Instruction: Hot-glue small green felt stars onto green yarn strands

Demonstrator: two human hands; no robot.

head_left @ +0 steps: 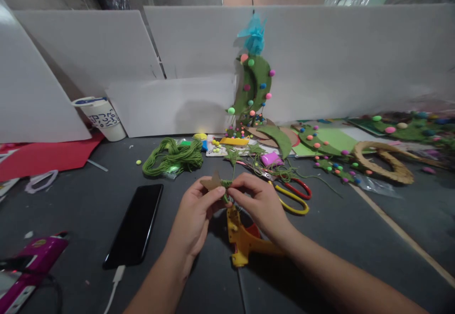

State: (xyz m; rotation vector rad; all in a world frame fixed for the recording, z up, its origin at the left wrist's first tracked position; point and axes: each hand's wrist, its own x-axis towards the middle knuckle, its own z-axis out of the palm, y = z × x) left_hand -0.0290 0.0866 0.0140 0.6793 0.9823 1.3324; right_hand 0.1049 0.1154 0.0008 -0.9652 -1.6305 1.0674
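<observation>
Between my hands is a small brown cardboard star (212, 181), part of it wrapped in green yarn. My left hand (199, 207) grips the star, thumb on its face. My right hand (259, 201) pinches at its wrapped side, the fingertips closed on green yarn (232, 170) that runs up to the pile behind. Right below my hands lies a yellow glue gun (241, 243), partly covered by my right hand and forearm. Scissors with red and yellow handles (292, 200) rest just beyond my right hand. A looped skein of green yarn (172, 156) lies past my left hand.
A black phone (135, 226) with a white cable lies left, near a purple power strip (33, 273). A white cup (104, 119) stands at the back left. A green crescent with pompoms (263, 79) hangs before white boards. A straw-coloured ring (362, 150) lies right.
</observation>
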